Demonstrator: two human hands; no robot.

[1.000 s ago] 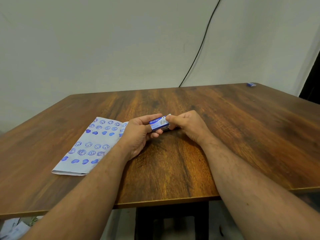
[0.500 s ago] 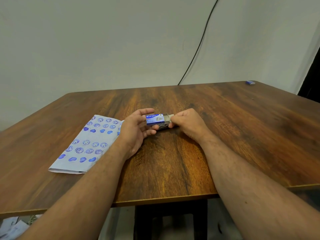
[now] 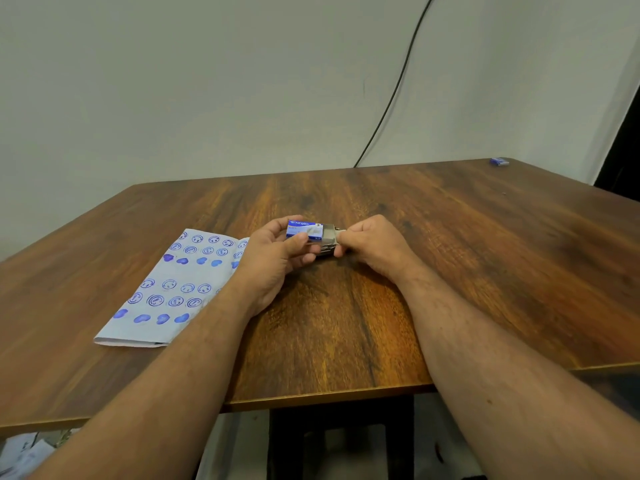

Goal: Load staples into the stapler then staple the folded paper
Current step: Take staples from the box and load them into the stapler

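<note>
A: Staple box [image 3: 304, 229]?
B: Frame centre, pinched in the left hand [image 3: 273, 261], thumb on its front. Inner tray [image 3: 329, 235] sticks out right; right hand [image 3: 372, 245] fingertips clamp its end.
A: Folded paper [image 3: 173, 282]?
B: Flat on table [image 3: 450, 271], centre-left, partly under the left wrist.

This looks like a plain room in a home or small office, though nothing settles which. A wood-grain tabletop [image 3: 450, 271] stands against a bare pale wall [image 3: 207, 81], with a black cable [image 3: 391, 98] hanging down it. Loose papers [image 3: 20, 452] lie on the floor below the tabletop's near edge.
</note>
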